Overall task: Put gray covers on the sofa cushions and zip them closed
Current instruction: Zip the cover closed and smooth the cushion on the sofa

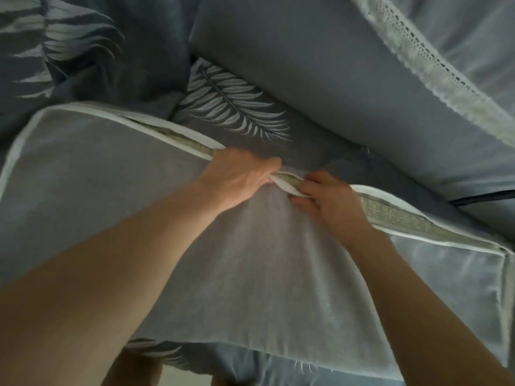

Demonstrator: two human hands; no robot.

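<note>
a big flat cushion (97,174) in a gray cover (250,260) is lying across the middle of the view, on a dark gray fabric with a white leaf pattern (234,110). along the far edge of the cover a white trim (178,129) is running, and the opening there is standing apart, so a beige woven filling (401,215) is showing in the gap on both sides of the hands.

the left hand (237,176) is lying on the far edge of the cover, near the middle of the cushion. its fingers are bending down over the edge and are gripping the white trim there, but the fingertips are hidden behind the edge, so i cannot tell how deep they are going. the right hand (326,201) is just beside it, to the right. its fingers are curling round a folded part of the white trim, and the thumb is pressing on the gray cloth below it. the two hands are almost touching, with only a short piece of open trim between them. the picture is a little blurred here, and i cannot tell if a zipper pull is in the fingers.

behind the cushion, to the upper right, another large gray cushion (320,65) is leaning, and a white lace border (426,62) is running along its upper side. both bare forearms are reaching in from the lower edge of the view.
</note>
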